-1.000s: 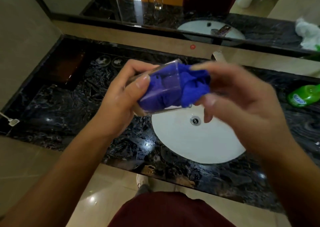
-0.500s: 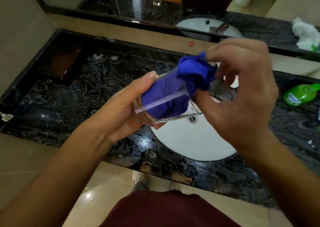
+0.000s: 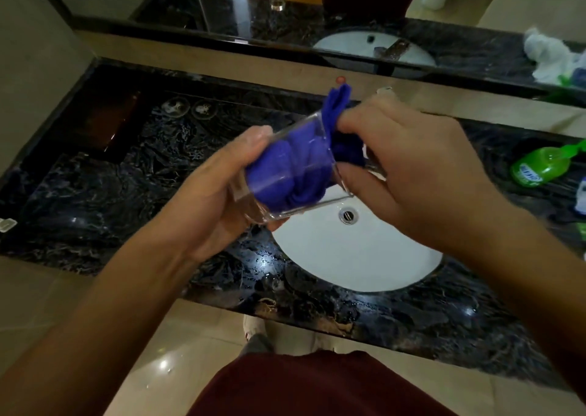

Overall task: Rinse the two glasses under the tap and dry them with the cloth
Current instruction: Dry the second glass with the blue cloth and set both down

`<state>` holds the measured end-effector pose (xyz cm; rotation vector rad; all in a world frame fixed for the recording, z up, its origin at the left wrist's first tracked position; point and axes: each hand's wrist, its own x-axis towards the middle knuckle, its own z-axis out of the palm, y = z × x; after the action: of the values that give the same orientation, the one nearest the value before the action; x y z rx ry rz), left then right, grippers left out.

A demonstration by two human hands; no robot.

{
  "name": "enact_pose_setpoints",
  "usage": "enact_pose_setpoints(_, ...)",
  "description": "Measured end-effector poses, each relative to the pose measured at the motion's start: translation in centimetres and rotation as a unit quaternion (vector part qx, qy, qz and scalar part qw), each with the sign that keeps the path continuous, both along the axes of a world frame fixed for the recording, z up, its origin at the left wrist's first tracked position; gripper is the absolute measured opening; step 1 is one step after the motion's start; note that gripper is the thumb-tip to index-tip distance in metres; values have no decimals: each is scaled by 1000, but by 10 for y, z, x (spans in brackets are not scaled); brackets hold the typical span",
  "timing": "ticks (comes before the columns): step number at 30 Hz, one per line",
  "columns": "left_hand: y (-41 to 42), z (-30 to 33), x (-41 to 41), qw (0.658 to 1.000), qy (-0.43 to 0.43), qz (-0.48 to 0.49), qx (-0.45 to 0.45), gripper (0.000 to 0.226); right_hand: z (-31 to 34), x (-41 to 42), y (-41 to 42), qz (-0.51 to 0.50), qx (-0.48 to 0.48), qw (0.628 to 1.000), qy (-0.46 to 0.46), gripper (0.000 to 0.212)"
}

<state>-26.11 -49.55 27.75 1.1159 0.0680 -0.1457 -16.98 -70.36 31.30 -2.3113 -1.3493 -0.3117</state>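
Mid-frame over the white sink (image 3: pixel 358 257), the left hand (image 3: pixel 218 193) grips the tumbler glass (image 3: pixel 285 174) sideways while the right hand (image 3: pixel 409 174) pinches the blue cloth (image 3: pixel 291 168). Since a moment ago the cloth's been twisted deeper inside with its tail poking out, so I'd guess this glass is nearly dry.

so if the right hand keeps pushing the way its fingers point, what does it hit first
Most likely the blue cloth it pinches at the mouth of the clear glass tumbler, then the glass base cradled in the left hand. The right hand points left; depth is hard to judge.

Tap (image 3: pixel 385 91) mostly behind right hand (image 3: pixel 409 174)
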Motion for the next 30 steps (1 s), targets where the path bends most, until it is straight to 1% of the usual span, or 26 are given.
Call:
enact_pose_setpoints(1,0,2,-1,998,-14,27,55,43,-2,-2,1,-15,8,999,31,29)
enact_pose_setpoints(3,1,6,-1,984,-39,55,167,28,-2,-6,1,-28,36,990,133,11)
enact_pose_setpoints(4,2,8,0,977,-50,50,202,21,-2,-7,1,-37,45,981,187,12)
enact_pose_setpoints(5,2,10,0,971,-61,38,226,20,-1,-7,1,-50,39,970,233,17)
enact_pose_setpoints(7,3,13,0,960,-81,15,268,23,-1,-7,-1,-65,-4,949,309,20)
enact_pose_setpoints(8,3,15,-1,951,-94,6,294,28,-1,-7,-2,-68,-17,929,363,23)
enact_pose_setpoints(9,3,17,-2,941,-108,-2,320,32,-1,-8,-4,-78,-18,897,434,29)
enact_pose_setpoints(11,4,19,-4,918,-150,-13,367,38,-1,-11,-6,-96,20,807,582,36)
enact_pose_setpoints(12,4,18,-4,907,-177,-14,381,41,-1,-12,-7,-90,44,768,632,36)
enact_pose_setpoints(14,5,14,-6,901,-215,-5,377,47,-2,-15,-10,-60,110,708,695,35)
enact_pose_setpoints(15,4,11,-6,906,-222,6,361,48,-2,-16,-11,-34,147,678,719,34)
enact_pose_setpoints(16,3,9,-5,917,-220,19,333,47,0,-15,-12,-4,172,656,735,34)
enact_pose_setpoints(17,2,8,-4,932,-208,32,294,45,3,-15,-15,22,178,662,727,38)
enact_pose_setpoints(18,0,7,-3,947,-191,44,254,45,4,-14,-20,38,167,707,686,41)
enact_pose_setpoints(19,0,6,-2,958,-170,58,224,45,8,-13,-25,37,152,776,611,39)
enact_pose_setpoints(20,-1,6,-2,966,-145,70,201,47,11,-12,-29,24,149,845,513,28)
enact_pose_setpoints(21,-1,6,-2,973,-121,78,177,50,14,-10,-34,14,156,892,424,18)
enact_pose_setpoints(22,-2,6,-2,980,-100,80,150,52,16,-9,-36,20,159,922,353,22)
enact_pose_setpoints(23,-2,6,-2,986,-85,75,124,51,15,-9,-36,41,158,940,300,30)
enact_pose_setpoints(25,-2,6,-2,992,-69,50,91,44,8,-9,-29,81,126,969,198,41)
enact_pose_setpoints(27,-4,5,-2,996,-60,20,69,42,4,-9,-21,99,92,985,110,40)
enact_pose_setpoints(28,-5,4,-2,997,-54,10,61,42,1,-8,-19,99,86,987,94,39)
enact_pose_setpoints(30,-5,3,-2,996,-46,4,74,45,-3,-5,-14,84,76,989,96,39)
